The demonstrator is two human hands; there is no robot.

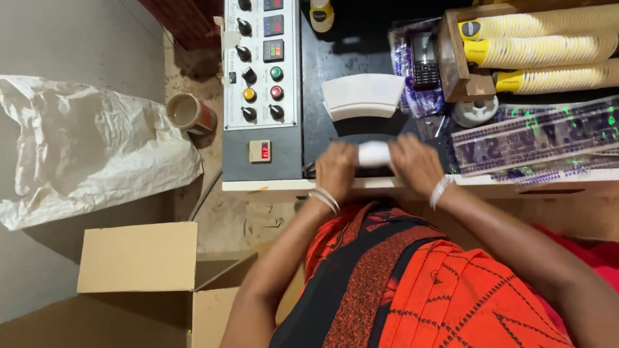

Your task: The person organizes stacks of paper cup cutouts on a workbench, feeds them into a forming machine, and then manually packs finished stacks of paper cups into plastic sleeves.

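A wooden box (451, 61) at the far right of the tabletop (322, 183) holds three long stacks of nested paper cups (548, 48), yellow-striped, lying on their sides with their closed ends toward the left and their long axes running left to right. On the floor at the left, an open cardboard carton (138, 258) shows only a flap; its contents are hidden. Beyond it stands a small round can (190, 114) with a pale brown inside, next to a crumpled white sack (84, 148).

Both hands meet at the near edge of the tabletop, closed around a small white paper piece (374, 153). The left hand (336, 169) grips its left end and the right hand (416, 164) its right end, so its long axis lies left to right, parallel to the tabletop edge. It is blurred, so its exact shape cannot be told. Just beyond it lies a stack of white fan-shaped paper blanks (362, 95), curved edge away from the person, beside a control panel (261, 64) with knobs and coloured buttons.
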